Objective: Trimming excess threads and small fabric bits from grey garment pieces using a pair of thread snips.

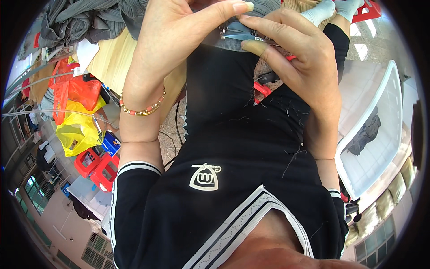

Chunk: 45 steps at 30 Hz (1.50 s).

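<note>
My right hand (298,51) is closed around small silver thread snips (239,33), its index finger on one side and its thumb on the other. The thumb tip looks yellowish. The blades point left over grey knit fabric (224,45) lying across my lap. Close by on the left is my left hand (172,33), its thumb stretched toward my right index fingertip. The other left fingers are hidden or cut off by the top edge, so their hold cannot be made out.
Dark grey garments (89,20) are heaped at the far left by a wooden board (112,58). Red (76,92) and yellow plastic bags (78,127) hang below, above a red plastic stool (98,168). A white bin (394,121) with dark cloth stands at right. Loose threads cling to my black clothes.
</note>
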Tool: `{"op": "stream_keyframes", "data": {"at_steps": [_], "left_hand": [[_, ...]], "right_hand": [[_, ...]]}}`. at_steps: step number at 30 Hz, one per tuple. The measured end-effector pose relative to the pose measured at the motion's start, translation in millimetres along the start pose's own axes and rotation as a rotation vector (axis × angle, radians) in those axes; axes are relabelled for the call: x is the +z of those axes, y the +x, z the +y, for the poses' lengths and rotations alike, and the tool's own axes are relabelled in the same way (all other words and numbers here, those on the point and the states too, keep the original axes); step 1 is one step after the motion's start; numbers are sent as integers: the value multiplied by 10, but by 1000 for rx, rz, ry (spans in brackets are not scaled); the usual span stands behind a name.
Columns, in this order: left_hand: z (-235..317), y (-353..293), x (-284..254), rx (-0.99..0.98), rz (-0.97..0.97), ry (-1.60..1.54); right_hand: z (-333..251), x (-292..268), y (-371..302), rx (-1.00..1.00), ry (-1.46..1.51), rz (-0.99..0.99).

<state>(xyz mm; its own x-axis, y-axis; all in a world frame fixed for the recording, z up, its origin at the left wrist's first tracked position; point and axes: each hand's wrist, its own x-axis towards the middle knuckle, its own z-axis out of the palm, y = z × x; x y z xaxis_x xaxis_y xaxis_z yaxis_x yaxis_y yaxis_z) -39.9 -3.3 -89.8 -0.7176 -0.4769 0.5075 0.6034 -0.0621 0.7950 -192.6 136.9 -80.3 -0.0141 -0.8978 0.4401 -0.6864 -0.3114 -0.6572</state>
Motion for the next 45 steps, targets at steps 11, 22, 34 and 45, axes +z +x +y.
{"op": "stream_keyframes", "data": {"at_steps": [11, 22, 34, 45], "left_hand": [[4, -4, -7, -54, 17, -26], [373, 74, 248, -526, 260, 492], [340, 162, 390, -511, 245, 519], [306, 207, 460, -535, 214, 509]], "right_hand": [[46, 6, -3, 0, 15, -35], [199, -161, -146, 34, 156, 32], [230, -149, -195, 164, 330, 94], [260, -101, -185, 140, 327, 70]]}}
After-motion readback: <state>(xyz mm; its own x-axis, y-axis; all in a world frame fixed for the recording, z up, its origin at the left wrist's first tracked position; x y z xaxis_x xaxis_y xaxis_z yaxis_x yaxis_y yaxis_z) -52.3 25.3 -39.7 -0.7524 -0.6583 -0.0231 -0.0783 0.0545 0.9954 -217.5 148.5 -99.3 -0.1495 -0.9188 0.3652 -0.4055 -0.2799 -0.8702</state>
